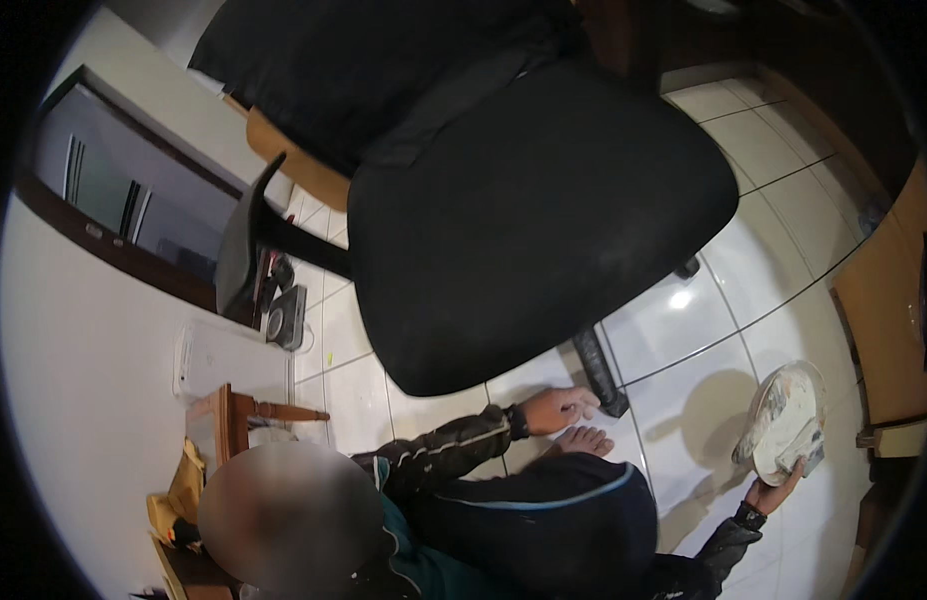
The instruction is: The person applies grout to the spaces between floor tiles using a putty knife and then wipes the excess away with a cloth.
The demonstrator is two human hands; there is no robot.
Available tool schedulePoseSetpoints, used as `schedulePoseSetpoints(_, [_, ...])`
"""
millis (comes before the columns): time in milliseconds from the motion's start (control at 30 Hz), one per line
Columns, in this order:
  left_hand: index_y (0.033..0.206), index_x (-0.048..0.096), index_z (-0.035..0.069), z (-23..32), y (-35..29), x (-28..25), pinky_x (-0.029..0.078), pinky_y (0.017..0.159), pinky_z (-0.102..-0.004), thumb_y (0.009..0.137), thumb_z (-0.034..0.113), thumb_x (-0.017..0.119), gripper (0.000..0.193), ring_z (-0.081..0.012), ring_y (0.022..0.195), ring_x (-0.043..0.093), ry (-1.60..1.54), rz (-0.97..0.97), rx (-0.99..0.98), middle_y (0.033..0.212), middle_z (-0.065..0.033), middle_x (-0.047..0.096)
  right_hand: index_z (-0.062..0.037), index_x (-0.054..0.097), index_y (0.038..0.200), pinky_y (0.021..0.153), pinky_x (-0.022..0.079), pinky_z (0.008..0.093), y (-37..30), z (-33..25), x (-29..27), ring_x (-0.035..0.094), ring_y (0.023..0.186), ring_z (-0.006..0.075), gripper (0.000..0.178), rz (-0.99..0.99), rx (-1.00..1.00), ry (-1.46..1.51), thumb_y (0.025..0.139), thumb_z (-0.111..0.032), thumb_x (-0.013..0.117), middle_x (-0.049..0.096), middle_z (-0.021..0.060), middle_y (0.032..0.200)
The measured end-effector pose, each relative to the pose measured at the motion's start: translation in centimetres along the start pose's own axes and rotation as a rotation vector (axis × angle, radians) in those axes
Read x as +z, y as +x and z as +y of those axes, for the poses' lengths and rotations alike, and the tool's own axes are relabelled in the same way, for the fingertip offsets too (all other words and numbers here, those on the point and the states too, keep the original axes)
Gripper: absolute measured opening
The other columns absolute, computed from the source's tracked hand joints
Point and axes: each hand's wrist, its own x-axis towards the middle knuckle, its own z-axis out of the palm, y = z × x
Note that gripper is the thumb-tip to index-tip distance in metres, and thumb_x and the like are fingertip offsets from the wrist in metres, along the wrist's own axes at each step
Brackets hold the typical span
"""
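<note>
My right hand (773,492) grips the near end of a shallow, light-coloured dish (819,398) at the right, its fingertips at the rim. Thick white paste (795,412) covers much of the dish's inside. Beside the fingers is a flat grey piece (811,458), whose kind I cannot make out. The dish's shadow falls on the tiles to its left. Near the bare foot (583,441) and a black chair leg, my left hand (558,410) reaches out with loosely bent fingers and nothing visible in it. Both arms wear black sleeves with pale marks.
A black office chair (533,210) fills the upper middle; its wheeled leg (597,372) stands beside my left hand. A wooden stool (233,415) lies at the left, legs sideways. Brown wooden furniture (888,300) borders the right. A blurred oval hides part of the lower left.
</note>
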Motion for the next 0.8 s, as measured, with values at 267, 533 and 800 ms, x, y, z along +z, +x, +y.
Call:
schedulePoseSetpoints(267, [0.124,0.054,0.009,5.8,1.4,1.9,0.047,0.094,-0.0386,0.091,0.016,0.049,0.034,-0.0285,0.108,0.063,0.297,-0.058,-0.135,0.116,-0.0167,0.065,-0.0041,0.037,0.144,0.11,0.036,0.0452,-2.4,-9.6,4.1,0.043,0.133,0.0283,0.064,0.198,0.064,-0.058,0.094,-0.039,0.056,0.041,0.0121,0.147])
schedulePoseSetpoints(533, [0.1,0.069,0.008,-0.8,-23.0,-4.6,0.048,0.093,-0.0461,0.085,0.024,0.052,0.028,-0.0362,0.104,0.062,0.701,-0.434,-0.669,0.109,-0.0171,0.067,-0.0029,0.044,0.14,0.105,0.041,0.0428,-17.3,-24.1,12.8,0.051,0.125,0.0282,0.065,0.417,0.142,-0.068,0.09,-0.04,0.062,0.051,0.0116,0.14])
schedulePoseSetpoints(800, [0.111,0.067,0.019,21.9,-30.0,-10.4,0.051,0.088,-0.0461,0.089,0.04,0.055,0.032,-0.0349,0.101,0.063,0.407,-0.113,-0.919,0.104,-0.0171,0.068,-0.0046,0.042,0.141,0.104,0.042,0.0476,-28.2,-33.4,24.7,0.049,0.125,0.0313,0.067,0.363,0.141,-0.159,0.088,-0.042,0.06,0.049,0.0132,0.14])
